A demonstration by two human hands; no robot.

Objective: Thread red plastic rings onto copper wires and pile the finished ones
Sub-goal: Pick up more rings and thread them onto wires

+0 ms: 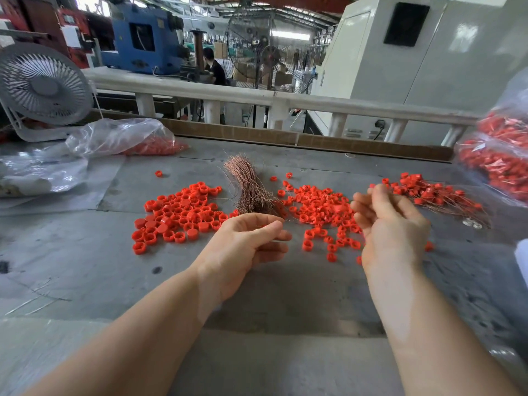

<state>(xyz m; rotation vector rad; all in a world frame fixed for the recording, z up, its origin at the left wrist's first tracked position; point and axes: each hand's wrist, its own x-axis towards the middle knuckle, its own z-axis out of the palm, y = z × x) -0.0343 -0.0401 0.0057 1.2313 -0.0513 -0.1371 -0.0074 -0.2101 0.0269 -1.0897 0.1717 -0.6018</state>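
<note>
The grey, scuffed desk (85,252) stands in a workshop hall, with a white desk fan (43,90) at its far left and clear plastic bags of red parts (497,164) at the right edge. On it lie a heap of red closed plastic caps (177,215), a heap of small red plastic rings (323,212), a bundle of thin copper wires (248,187) between them, and a pile of finished ringed wires (437,195) at the far right.

The left hand (245,247) is loosely curled; whether it pinches a wire I cannot tell. The right hand (391,224) hovers half-curled near the finished pile, apparently holding nothing.

The wires look light and springy, best pinched near one end; the rings look light, stiff and easily scattered.
</note>
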